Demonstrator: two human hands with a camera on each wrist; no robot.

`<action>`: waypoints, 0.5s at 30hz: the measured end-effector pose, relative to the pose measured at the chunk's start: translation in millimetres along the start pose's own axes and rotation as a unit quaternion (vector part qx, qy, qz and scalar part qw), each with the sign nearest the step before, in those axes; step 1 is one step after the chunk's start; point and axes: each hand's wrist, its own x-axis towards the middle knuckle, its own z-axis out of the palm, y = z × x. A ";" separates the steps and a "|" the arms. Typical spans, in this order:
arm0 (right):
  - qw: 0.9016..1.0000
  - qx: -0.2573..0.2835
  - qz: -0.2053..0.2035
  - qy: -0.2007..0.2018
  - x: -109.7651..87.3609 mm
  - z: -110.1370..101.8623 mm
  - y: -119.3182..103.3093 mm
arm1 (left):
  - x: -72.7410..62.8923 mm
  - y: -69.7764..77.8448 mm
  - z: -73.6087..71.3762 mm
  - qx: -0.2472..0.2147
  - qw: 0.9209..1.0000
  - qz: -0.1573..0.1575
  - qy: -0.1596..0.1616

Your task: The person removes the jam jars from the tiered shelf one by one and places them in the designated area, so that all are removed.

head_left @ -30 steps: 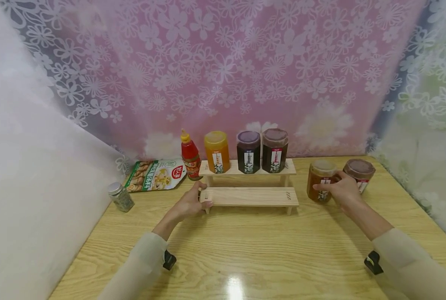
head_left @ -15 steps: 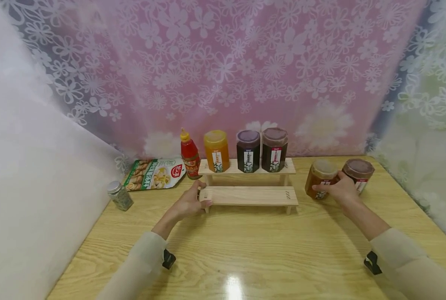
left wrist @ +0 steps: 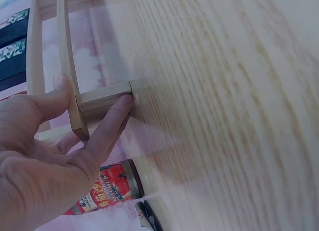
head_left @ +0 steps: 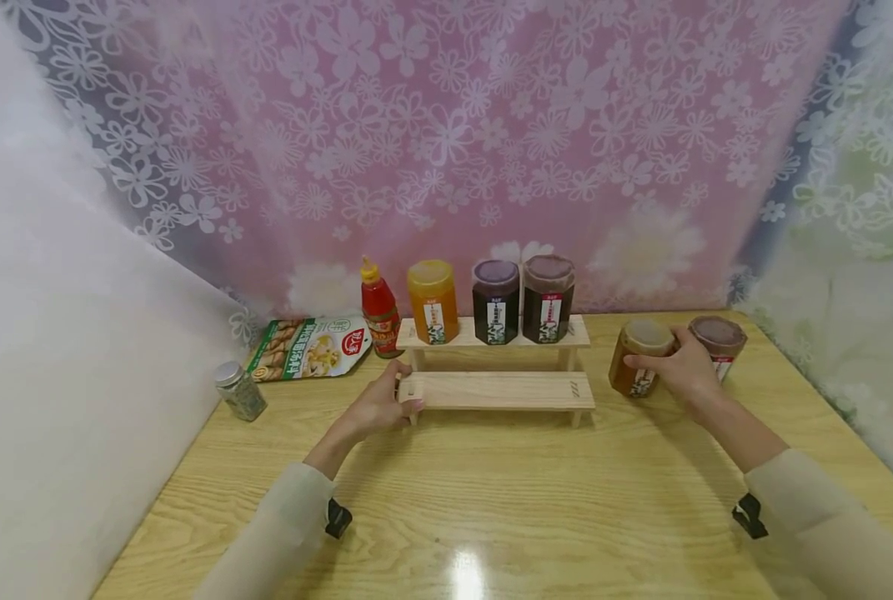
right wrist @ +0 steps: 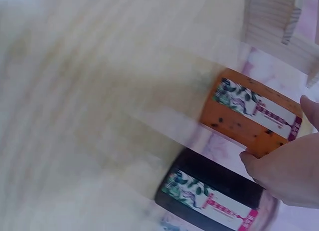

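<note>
My left hand [head_left: 374, 406] grips the left end of a two-step wooden rack [head_left: 491, 392]. The left wrist view has the thumb on the board and a finger against the rack's leg [left wrist: 104, 99]. On the right, my right hand [head_left: 688, 368] holds an amber-brown jar [head_left: 624, 372] with a pale lid near its top; dark specks show in it in the right wrist view. Beside that jar stands a dark jar [head_left: 719, 333], partly hidden by the hand. On the upper step sit a yellow-orange jar [head_left: 433, 304], a purple-lidded jar [head_left: 495, 304] and another dark jar [head_left: 548, 304].
Left of the rack stand a red ketchup bottle [head_left: 379, 308] with a yellow cap and a green-and-white food pouch [head_left: 311, 350]. A small glass shaker [head_left: 241, 393] is near the left wall. A floral curtain [head_left: 446, 150] hangs behind the table [head_left: 454, 492].
The amber-brown jar has shifted slightly left and back in the right hand, with the thumb now higher on it. The left hand stays on the rack.
</note>
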 end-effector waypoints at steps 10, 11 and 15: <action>1.000 0.023 -0.010 -0.015 5.7 -11.3 -25.0 | -1.7 0.9 0.0 0.006 1.000 -0.003 0.004; 0.999 0.026 -0.015 -0.016 6.2 -12.0 -27.2 | -1.8 0.9 0.2 0.007 1.000 -0.004 0.004; 0.999 0.031 -0.032 -0.013 7.7 -14.7 -36.3 | -1.8 0.8 0.8 0.004 1.000 0.000 0.006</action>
